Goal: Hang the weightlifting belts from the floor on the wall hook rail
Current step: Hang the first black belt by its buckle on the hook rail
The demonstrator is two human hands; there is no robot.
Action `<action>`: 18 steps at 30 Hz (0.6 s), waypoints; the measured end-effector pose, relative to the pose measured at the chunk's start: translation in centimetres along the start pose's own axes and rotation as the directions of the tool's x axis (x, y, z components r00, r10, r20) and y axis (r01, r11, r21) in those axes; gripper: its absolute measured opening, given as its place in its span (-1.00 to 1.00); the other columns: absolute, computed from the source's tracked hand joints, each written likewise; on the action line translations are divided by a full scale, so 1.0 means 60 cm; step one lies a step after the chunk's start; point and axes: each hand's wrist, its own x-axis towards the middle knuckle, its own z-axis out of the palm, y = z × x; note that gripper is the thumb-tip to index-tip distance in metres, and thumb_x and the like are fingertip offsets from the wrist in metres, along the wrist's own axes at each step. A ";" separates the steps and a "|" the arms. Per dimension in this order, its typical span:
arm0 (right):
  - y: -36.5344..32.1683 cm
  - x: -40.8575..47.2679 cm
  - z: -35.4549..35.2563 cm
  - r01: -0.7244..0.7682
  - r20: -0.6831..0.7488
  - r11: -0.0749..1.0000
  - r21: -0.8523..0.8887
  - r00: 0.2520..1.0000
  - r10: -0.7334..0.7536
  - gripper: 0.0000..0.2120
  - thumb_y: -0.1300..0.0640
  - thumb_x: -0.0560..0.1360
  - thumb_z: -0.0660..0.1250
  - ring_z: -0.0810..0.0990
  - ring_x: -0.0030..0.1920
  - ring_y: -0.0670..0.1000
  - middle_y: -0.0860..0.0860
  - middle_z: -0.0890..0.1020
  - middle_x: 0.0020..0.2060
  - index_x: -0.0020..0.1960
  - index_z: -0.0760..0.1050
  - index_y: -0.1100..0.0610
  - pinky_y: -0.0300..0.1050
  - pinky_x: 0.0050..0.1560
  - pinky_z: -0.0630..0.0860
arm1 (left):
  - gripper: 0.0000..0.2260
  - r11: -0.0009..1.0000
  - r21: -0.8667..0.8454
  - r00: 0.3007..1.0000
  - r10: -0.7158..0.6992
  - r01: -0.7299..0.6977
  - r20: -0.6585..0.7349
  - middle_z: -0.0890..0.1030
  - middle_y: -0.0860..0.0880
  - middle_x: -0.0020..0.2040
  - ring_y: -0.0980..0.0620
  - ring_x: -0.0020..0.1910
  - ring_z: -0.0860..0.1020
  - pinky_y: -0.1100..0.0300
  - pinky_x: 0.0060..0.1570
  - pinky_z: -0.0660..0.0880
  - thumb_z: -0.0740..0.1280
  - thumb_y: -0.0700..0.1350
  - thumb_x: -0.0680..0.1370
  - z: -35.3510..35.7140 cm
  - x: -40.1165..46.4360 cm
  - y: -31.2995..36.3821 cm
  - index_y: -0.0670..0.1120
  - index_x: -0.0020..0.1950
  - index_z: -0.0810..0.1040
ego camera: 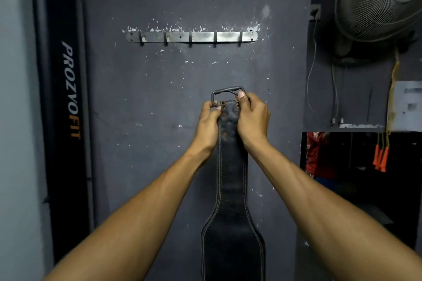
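The hook rail (191,36) is fixed across the far wall (159,98), its hooks bare. Below it and a little right, both hands hold the top end of a belt (233,166), which hangs down in front of the wall. The left hand (209,124) grips its left edge, the right hand (252,118) its right edge, and the buckle (228,94) stands above the fingers. A fan (379,0) is at upper right; a banner (68,89) stands at left.

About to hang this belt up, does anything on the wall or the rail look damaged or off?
The paint is chipped along the top of the hook rail, baring pale patches on the wall. The rail itself looks level, with all its hooks bare. Nothing else stands out.
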 end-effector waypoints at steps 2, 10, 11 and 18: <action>0.011 0.038 0.003 0.040 -0.036 0.999 -0.009 0.999 -0.040 -0.59 -0.07 0.69 0.24 0.34 -0.36 -0.08 -0.08 0.42 -0.43 -0.20 0.49 0.19 -0.06 -0.29 0.30 | -0.79 0.999 0.002 0.999 -0.044 0.044 0.024 0.57 -0.10 -0.16 0.00 -0.36 0.54 0.19 -0.39 0.50 0.09 -0.03 0.72 -0.001 0.047 -0.003 -0.04 0.02 0.47; 0.007 0.114 -0.001 0.083 -0.051 0.996 0.044 0.995 -0.081 -0.62 -0.05 0.66 0.25 0.31 -0.39 -0.17 -0.14 0.40 -0.45 -0.29 0.39 0.04 -0.22 -0.35 0.29 | -0.73 0.990 0.121 0.994 0.063 -0.074 0.090 0.57 -0.05 -0.30 -0.01 -0.47 0.52 0.22 -0.53 0.50 0.23 -0.09 0.70 0.022 0.142 0.033 -0.06 -0.21 0.44; 0.006 0.130 0.003 0.084 -0.057 0.995 0.051 0.995 -0.081 -0.64 -0.04 0.66 0.25 0.32 -0.38 -0.16 -0.13 0.42 -0.44 -0.28 0.41 0.06 -0.20 -0.33 0.30 | -0.70 0.987 0.135 0.994 0.076 -0.086 0.077 0.56 -0.08 -0.29 -0.04 -0.45 0.51 0.22 -0.52 0.49 0.23 -0.09 0.70 0.028 0.161 0.034 -0.05 -0.24 0.43; 0.013 0.236 0.039 0.048 -0.125 0.996 0.075 0.991 -0.039 -0.60 0.03 0.67 0.18 0.36 -0.36 -0.06 -0.11 0.42 -0.43 -0.34 0.38 0.07 -0.04 -0.29 0.30 | -0.68 0.932 0.312 0.980 0.197 -0.184 -0.011 0.44 -0.14 -0.29 -0.07 -0.33 0.42 0.16 -0.40 0.49 0.25 -0.05 0.66 0.069 0.289 0.041 -0.05 -0.29 0.39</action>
